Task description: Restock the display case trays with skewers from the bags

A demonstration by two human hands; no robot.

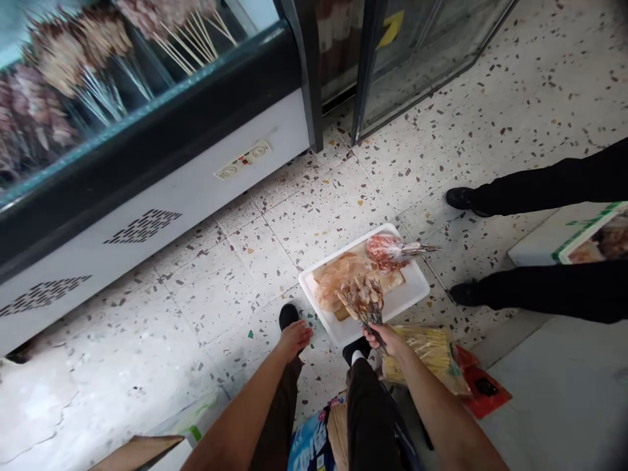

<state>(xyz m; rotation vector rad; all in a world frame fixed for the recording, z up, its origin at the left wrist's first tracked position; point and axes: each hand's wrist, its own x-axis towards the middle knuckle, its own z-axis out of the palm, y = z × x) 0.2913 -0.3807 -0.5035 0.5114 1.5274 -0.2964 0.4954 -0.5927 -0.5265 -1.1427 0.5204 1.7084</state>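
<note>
We are gripping a bunch of skewers (364, 297) in our right hand (387, 339), fingers wrapped tight round the sticks, the meat ends hanging over the white tray (406, 297) on the floor. Our left hand (294, 338) is hovering empty beside the tray, fingers loosely together and pointing down. A bagged bundle (392, 250) is lying on the tray's far end.

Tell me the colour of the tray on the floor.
White tray, clearest in the head view.

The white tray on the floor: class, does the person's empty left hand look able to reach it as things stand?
Probably yes. The left hand hangs open just beside the tray, with only bare floor between them.
</note>
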